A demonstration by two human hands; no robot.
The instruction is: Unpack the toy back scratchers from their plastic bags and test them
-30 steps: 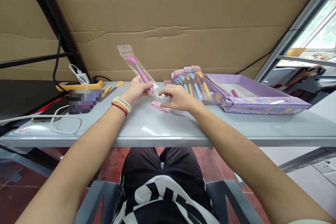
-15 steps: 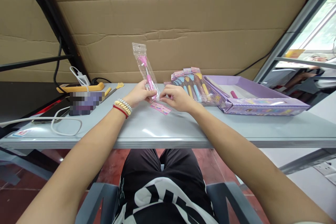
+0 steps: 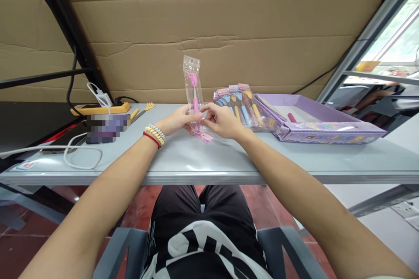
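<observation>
A pink back scratcher [image 3: 195, 103] with a hand-shaped head stands nearly upright inside a clear plastic bag [image 3: 191, 64]. My left hand [image 3: 179, 120] pinches the bag around the lower handle. At the bag's lower right side, the thumb and forefinger of my right hand [image 3: 221, 120] are pressed together, apparently on the plastic; the exact grip is partly hidden. Just below, a small pink printed card [image 3: 204, 137] lies on the table, partly covered by the bag's lower end. Right of my hands rest several bagged back scratchers [image 3: 242, 109] in blue and yellow.
An open purple box [image 3: 330, 133] sits on the grey table [image 3: 209, 161] at right, a pink handle [image 3: 291, 117] inside. On the left are a yellow back scratcher [image 3: 149, 107], a phone [image 3: 108, 128], a yellow power strip [image 3: 121, 108] and a white cable [image 3: 83, 167]. Cardboard [image 3: 229, 22] backs the table.
The bagged back scratcher has swung from leaning left to nearly upright, its top moving right. My left hand has shifted slightly right; my right hand stays at the bag's lower end.
</observation>
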